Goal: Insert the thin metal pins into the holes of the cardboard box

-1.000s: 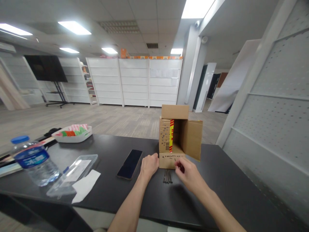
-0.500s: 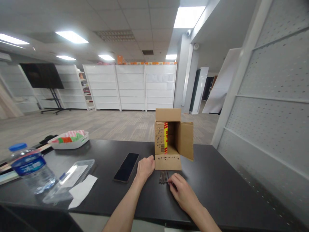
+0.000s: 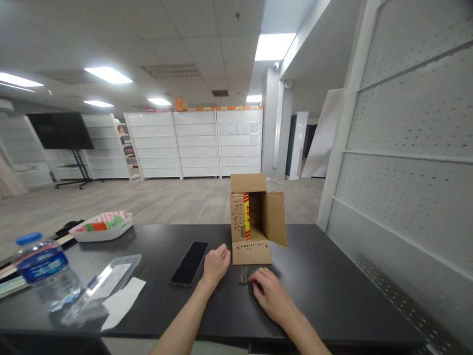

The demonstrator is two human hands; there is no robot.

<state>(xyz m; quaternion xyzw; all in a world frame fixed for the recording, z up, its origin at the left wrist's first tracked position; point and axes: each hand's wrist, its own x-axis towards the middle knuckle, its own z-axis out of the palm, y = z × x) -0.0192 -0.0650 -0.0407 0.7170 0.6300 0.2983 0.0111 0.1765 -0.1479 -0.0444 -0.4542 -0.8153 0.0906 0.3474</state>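
A row of thin dark metal pieces, like screws or nails [image 3: 244,274], lies side by side on the black table in front of a cardboard box. My right hand [image 3: 272,295] rests just right of them, its fingers curled and the fingertips at the row's right end. Whether a piece is between those fingertips cannot be made out. Beside the box's lower left corner, my left hand [image 3: 217,264] is closed in a fist, and what it may hold is hidden. The open cardboard box [image 3: 238,217] faces me, its lower flap [image 3: 252,255] folded down and dotted with small holes.
Left of my left hand lies a phone [image 3: 189,264]. Farther left are a clear plastic case [image 3: 123,266], a white paper [image 3: 123,303], a water bottle [image 3: 48,273] and a white basket [image 3: 99,235]. A perforated white panel [image 3: 399,182] borders the table's right side.
The camera view has tilted up and turned slightly, so everything sits lower and more to the left. Both hands stay close to the same places by the box and the metal pieces.
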